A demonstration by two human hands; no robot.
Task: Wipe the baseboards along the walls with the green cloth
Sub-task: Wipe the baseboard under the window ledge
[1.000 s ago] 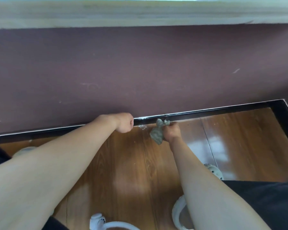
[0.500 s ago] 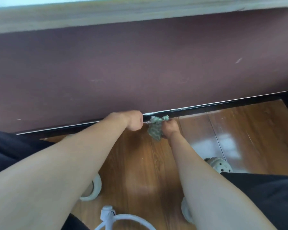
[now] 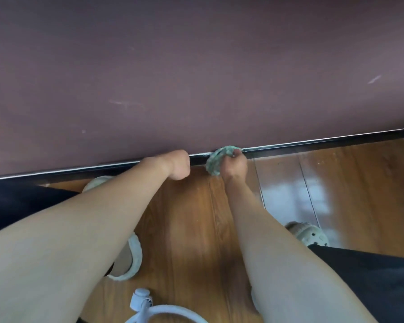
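A black baseboard (image 3: 313, 146) runs along the foot of the dark maroon wall (image 3: 196, 78), slanting up to the right. My right hand (image 3: 234, 166) is closed around the crumpled green cloth (image 3: 217, 160) and presses it against the baseboard's top edge near the middle. My left hand (image 3: 179, 165) is a closed fist resting against the baseboard just left of the cloth, with nothing seen in it.
Glossy wooden floor (image 3: 187, 229) lies below the baseboard. My feet in pale perforated clogs (image 3: 309, 234) stand on it, one at the left (image 3: 133, 259). A white ring-shaped device (image 3: 147, 308) hangs at the bottom centre. Black clothing (image 3: 371, 283) fills the lower right and left edges.
My right hand has lifted the cloth from the floor in front of the baseboard up onto its top edge. The view has dropped lower, hiding the pale ledge above the wall.
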